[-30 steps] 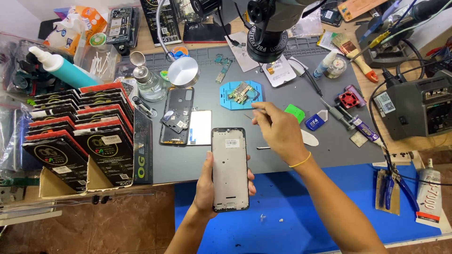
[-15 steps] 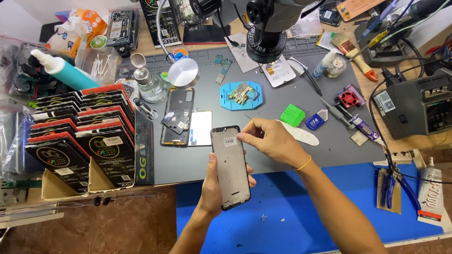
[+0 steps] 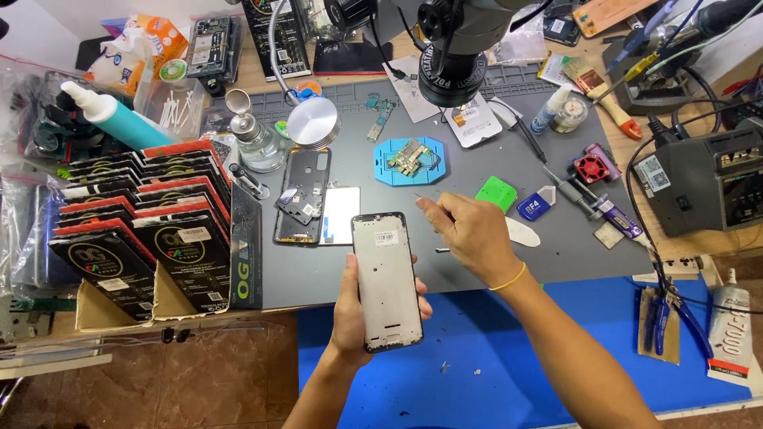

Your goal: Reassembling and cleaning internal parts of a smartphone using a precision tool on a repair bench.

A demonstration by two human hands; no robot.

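Phone frame (image 3: 387,280), thin, light, prob. fragile, is gripped by its long edges in left hand (image 3: 354,314); right hand (image 3: 469,234) fingers pinched on small tool near bench front edge.

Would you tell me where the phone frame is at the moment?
In the head view the phone frame stands upright in the left hand, low and central over the grey mat's front edge, with the right hand just beside its top corner.

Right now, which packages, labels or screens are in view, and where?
Boxed packs: left, upright rows, black with red tops.
White sticker: top of the phone frame held in the left hand.
Glue tube: far right, white with red band.
Station label: white square, grey box.
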